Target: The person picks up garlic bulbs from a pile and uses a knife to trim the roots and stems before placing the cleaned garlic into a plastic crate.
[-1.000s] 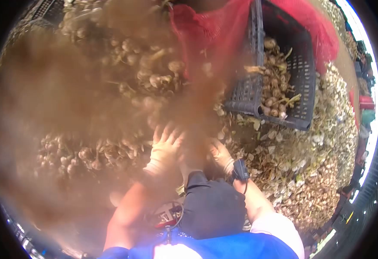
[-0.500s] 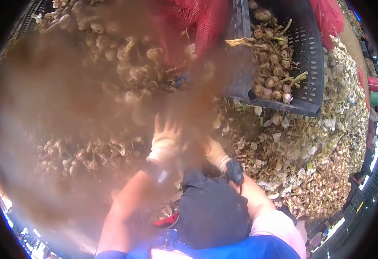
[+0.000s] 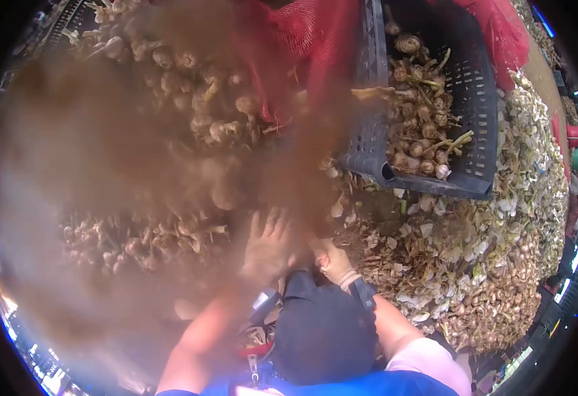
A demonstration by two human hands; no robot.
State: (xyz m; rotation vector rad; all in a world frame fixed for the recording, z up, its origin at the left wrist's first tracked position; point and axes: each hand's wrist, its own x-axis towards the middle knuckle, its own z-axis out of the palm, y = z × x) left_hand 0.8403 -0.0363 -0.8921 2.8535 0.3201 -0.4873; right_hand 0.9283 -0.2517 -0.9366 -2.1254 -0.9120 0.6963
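Observation:
My left hand (image 3: 267, 245) is gloved, with its fingers spread apart, and holds nothing that I can see. Close to its right, my right hand (image 3: 334, 261) has its fingers curled round something too blurred to name. Both are just above the dark cloth (image 3: 325, 323) over my lap. Garlic bulbs (image 3: 223, 129) lie in a heap beyond and to the left, partly behind a brown smear on the lens. Dry peelings and leaves (image 3: 428, 244) spread to the right of my right hand.
A black plastic crate (image 3: 480, 125) at the upper right holds garlic bulbs with stems. Left of it hangs a red mesh bag (image 3: 309, 33), and another red bag (image 3: 497, 33) lies behind the crate. More small bulbs (image 3: 494, 307) are piled at the lower right.
Both my hands have come lower in view, nearer my lap. My right hand's fingers now show more clearly, curled. The crate and heaps appear slightly lower in the view.

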